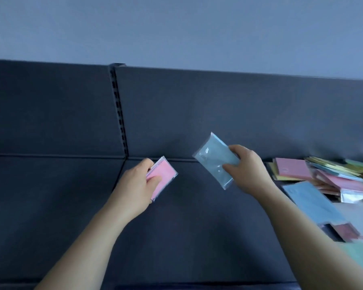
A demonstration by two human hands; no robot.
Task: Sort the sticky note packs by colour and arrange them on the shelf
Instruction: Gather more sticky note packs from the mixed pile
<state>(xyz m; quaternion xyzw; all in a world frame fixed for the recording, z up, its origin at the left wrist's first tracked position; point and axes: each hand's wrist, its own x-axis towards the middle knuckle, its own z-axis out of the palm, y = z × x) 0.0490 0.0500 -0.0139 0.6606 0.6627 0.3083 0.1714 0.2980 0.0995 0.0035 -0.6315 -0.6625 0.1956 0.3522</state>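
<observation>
Head view, as I monitor from my remote station: two bare forearms [88, 237] reach in from the bottom edge over the dark shelf [197, 227]. The left hand [138, 183] grips a pink pack [166, 174] of sticky notes in clear wrap, with the thumb across its upper face and the fingers curled underneath. The pack is tilted low over the deck, just right of the seam between two shelf sections, and I cannot tell whether it touches the surface. The right hand [249, 170], held apart from the left, pinches a pale blue pack [214, 162] by its right edge, thumb on the front and fingers behind. This pack is lifted off the deck and slanted, its upper end leaning toward the rear.

At the right of the shelf lies a heap of packs [323, 181] in pink, blue, yellow and green, jumbled and overlapping, partly blurred. A large blue pack [310, 201] sits on its near side, and a square pink pack [291, 167] rests on yellow ones at its far left corner.

Behind everything rises the dark back panel [218, 111], divided by a slotted upright [118, 109] that meets the deck at the seam. Above the panel I see a plain grey-blue wall [176, 28].
</observation>
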